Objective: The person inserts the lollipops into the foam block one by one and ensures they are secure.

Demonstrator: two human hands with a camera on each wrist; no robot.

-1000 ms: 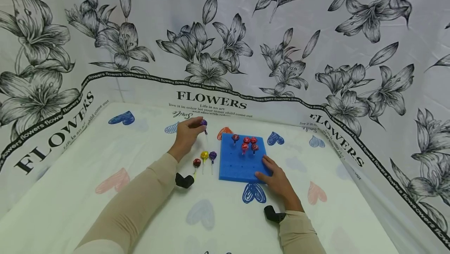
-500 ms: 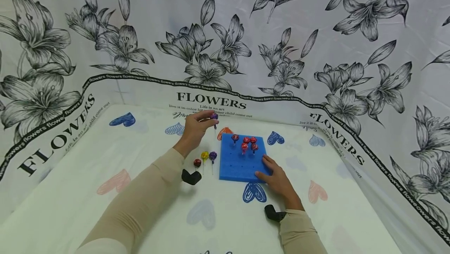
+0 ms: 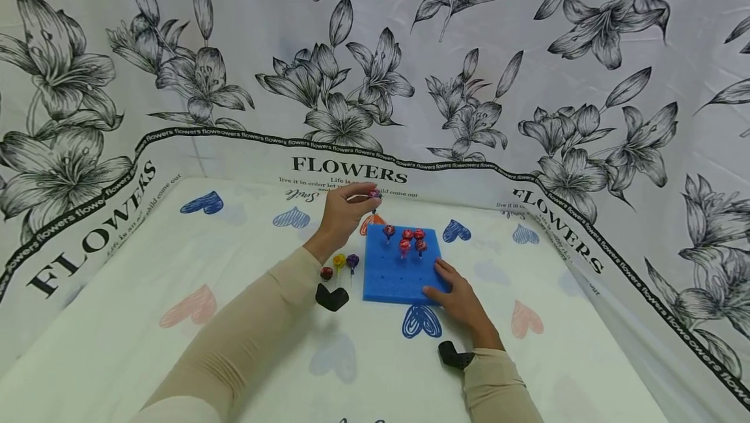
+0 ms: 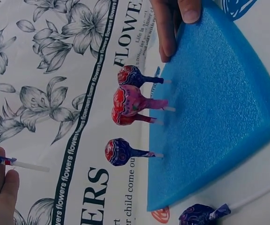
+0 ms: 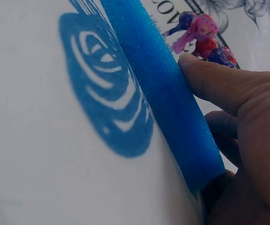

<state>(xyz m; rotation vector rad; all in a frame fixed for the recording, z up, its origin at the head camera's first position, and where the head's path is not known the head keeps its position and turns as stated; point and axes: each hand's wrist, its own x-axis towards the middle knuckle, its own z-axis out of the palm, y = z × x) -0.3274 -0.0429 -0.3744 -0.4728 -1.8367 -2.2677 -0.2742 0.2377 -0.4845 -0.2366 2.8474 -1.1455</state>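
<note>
Above the table, just beyond the far left corner of the blue foam block [image 3: 398,286], my left hand [image 3: 346,213] pinches a purple-wrapped lollipop [image 3: 375,194]; its white stick [image 4: 32,166] shows in the left wrist view. Several red and dark-wrapped lollipops [image 3: 405,245] stand upright in the far part of the block. My right hand [image 3: 463,299] grips the block's right edge, thumb at the near side and fingers along the right, as the right wrist view also shows with the thumb [image 5: 219,82] on the foam.
Left of the block lie a yellow lollipop [image 3: 339,260], a purple one [image 3: 352,261] and a dark red one [image 3: 326,273]. Black devices [image 3: 332,298] are at both wrists. A flower-printed curtain [image 3: 346,117] stands behind the table.
My left hand has moved right with the lollipop, from left of the block to near its far left corner. My right hand has stayed on the block.
</note>
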